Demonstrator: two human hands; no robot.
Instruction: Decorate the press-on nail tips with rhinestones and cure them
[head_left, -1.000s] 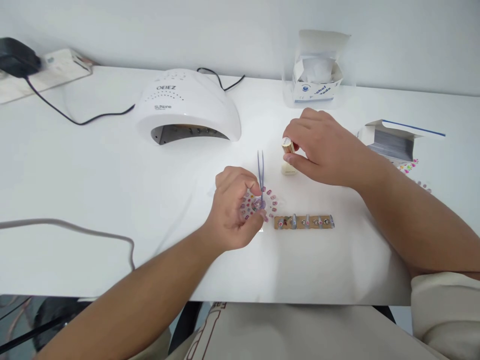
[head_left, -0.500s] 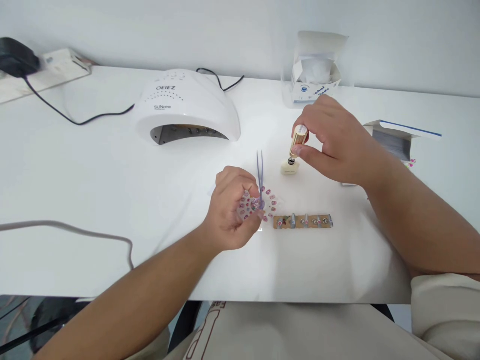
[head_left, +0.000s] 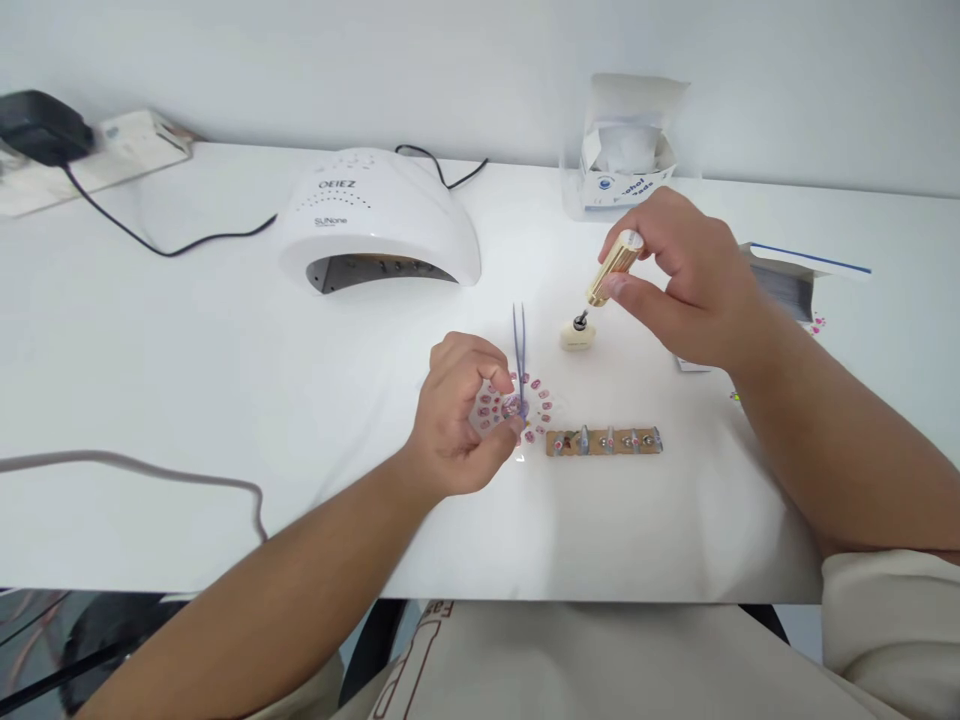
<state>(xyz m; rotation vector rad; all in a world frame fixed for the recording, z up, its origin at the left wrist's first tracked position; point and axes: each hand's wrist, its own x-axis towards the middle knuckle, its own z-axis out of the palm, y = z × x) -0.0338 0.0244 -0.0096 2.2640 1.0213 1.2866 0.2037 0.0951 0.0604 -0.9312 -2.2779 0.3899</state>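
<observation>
My right hand (head_left: 679, 280) grips the ribbed gold cap of a nail polish brush (head_left: 616, 266) between thumb and fingers. The cap leans to the right, and its thin brush stem runs down to the dark neck of a cream nail polish bottle (head_left: 577, 338) standing on the table. Curled closed, with the thumb forward, my left hand (head_left: 461, 415) is above a round clear rhinestone case (head_left: 546, 406). Whether anything small is in its fingers, I cannot make out. Purple tweezers (head_left: 518, 345) point away beside its fingertips. To the right lies a brown strip holding several nail tips (head_left: 604, 441).
A white nail lamp (head_left: 379, 215) stands at the back left, cable behind it. Farther left are a black adapter (head_left: 45, 127) and a grey cord (head_left: 135, 464). An alcohol pads box (head_left: 622, 187) is against the wall. Another open box (head_left: 784, 285) sits behind my right forearm.
My right hand has moved a little to the right. The gold cap has tilted from nearly upright toward the right, showing more stem above the bottle. My left hand has barely shifted.
</observation>
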